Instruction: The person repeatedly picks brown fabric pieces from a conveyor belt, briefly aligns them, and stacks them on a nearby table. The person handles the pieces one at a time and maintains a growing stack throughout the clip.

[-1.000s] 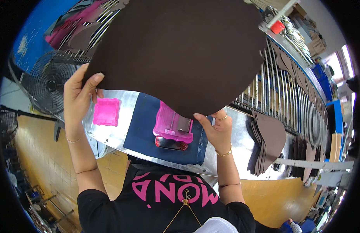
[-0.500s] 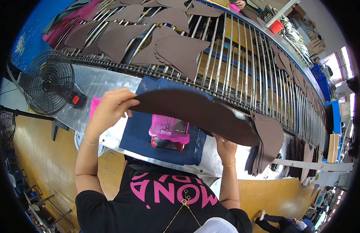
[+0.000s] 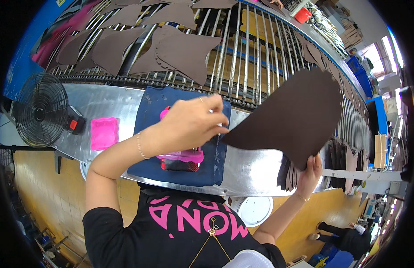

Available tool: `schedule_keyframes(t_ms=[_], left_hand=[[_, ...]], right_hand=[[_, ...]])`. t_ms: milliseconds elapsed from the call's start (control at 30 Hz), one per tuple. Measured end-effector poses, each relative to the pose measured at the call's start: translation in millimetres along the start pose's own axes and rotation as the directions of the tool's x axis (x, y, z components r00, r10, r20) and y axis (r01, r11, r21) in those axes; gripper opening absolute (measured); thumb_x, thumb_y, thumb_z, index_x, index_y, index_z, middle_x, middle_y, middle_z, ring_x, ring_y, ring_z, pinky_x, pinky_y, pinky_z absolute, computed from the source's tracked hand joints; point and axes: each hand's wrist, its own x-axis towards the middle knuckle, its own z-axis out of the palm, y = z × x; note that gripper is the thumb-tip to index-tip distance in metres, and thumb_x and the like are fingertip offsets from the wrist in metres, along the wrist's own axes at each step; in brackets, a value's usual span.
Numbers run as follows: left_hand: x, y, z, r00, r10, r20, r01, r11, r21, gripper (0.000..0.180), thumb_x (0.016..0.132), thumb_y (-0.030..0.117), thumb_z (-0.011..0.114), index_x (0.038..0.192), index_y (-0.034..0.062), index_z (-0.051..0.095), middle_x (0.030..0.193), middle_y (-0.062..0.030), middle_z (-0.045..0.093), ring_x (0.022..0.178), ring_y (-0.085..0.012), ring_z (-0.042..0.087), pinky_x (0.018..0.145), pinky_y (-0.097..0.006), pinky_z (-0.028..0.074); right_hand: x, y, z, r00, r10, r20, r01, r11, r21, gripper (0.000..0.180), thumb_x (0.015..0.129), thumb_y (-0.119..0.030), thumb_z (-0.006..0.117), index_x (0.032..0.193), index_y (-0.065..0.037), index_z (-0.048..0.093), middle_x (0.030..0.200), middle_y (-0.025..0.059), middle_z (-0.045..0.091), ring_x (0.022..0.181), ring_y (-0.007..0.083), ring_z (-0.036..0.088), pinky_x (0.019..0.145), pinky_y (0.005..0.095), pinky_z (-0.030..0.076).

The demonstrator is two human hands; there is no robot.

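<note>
A dark brown cut panel point(image 3: 292, 114), leather-like with a curved edge, is held up over the right part of the metal table. My left hand point(image 3: 189, 123) pinches its pointed left tip. My right hand point(image 3: 310, 174) grips the lower right edge, fingers partly behind the panel. Under my left wrist a pink holder point(image 3: 182, 156) and a red-and-black item point(image 3: 180, 166) rest on a dark blue mat point(image 3: 146, 167); my left hand and forearm cover part of them. Behind the panel, a stack of brown pieces point(image 3: 286, 175) shows only partly.
Beyond the table runs a conveyor of metal rods point(image 3: 240, 58) carrying several brown panels point(image 3: 182, 51). At the left stand a black fan point(image 3: 41, 111) and a pink tray point(image 3: 104, 134). A white round stool point(image 3: 255, 211) is below the table edge. Another person point(image 3: 345, 236) is at the lower right.
The panel has swung to the right and now stands more upright, its broad face showing. Both my hands have moved right with it. The view has shifted slightly, and the pink tray is uncovered.
</note>
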Motion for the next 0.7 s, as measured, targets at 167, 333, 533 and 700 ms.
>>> schedule_keyframes(t_ms=[167,333,533,700], left_hand=[[-12.4,-10.6,-24.5,0.972,-0.149,-0.181,0.147,0.989,-0.028,0.019,0.08,0.023,0.07,0.093,0.0102,0.066,0.088,-0.0064,0.054,0.069,-0.0236,0.06,0.06,-0.033,0.049],[-48.1,-15.3,-45.5,0.911,-0.345,-0.225,0.342,0.938,-0.052,0.022,0.081,0.015,0.07,0.101,0.0077,0.066,0.086,-0.0066,0.052,0.072,-0.0201,0.055,0.063,-0.028,0.044],[-85.7,-21.1,-51.0,0.792,-0.549,-0.266,0.522,0.836,-0.173,0.025,0.08,0.014,0.072,0.103,0.0062,0.066,0.085,-0.0023,0.049,0.064,-0.0112,0.042,0.056,-0.024,0.035],[-95.3,-24.8,-47.3,0.738,-0.612,-0.285,0.576,0.791,-0.207,0.026,0.08,0.013,0.072,0.105,0.0067,0.066,0.086,-0.0008,0.049,0.059,-0.008,0.035,0.052,-0.022,0.031]], right_hand=[[83.3,36.6,17.7,0.994,0.097,0.055,-0.093,0.993,-0.067,0.038,0.092,-0.005,0.056,0.126,0.011,0.049,0.118,0.0146,0.06,0.106,0.0156,0.056,0.093,0.0264,0.043],[178.5,111.5,47.3,0.968,0.201,0.147,-0.179,0.972,-0.15,0.038,0.09,-0.004,0.058,0.125,0.009,0.051,0.114,0.0134,0.062,0.102,0.016,0.059,0.089,0.0262,0.046],[244.8,187.9,58.8,0.957,0.257,0.134,-0.197,0.916,-0.348,0.038,0.089,-0.007,0.06,0.123,0.007,0.054,0.114,0.0146,0.063,0.101,0.0174,0.061,0.089,0.0283,0.047],[210.5,133.5,83.0,0.968,0.179,-0.175,-0.241,0.488,-0.839,0.042,0.076,-0.035,0.074,0.114,-0.018,0.065,0.105,0.0018,0.069,0.097,0.0176,0.063,0.091,0.0497,0.037]])
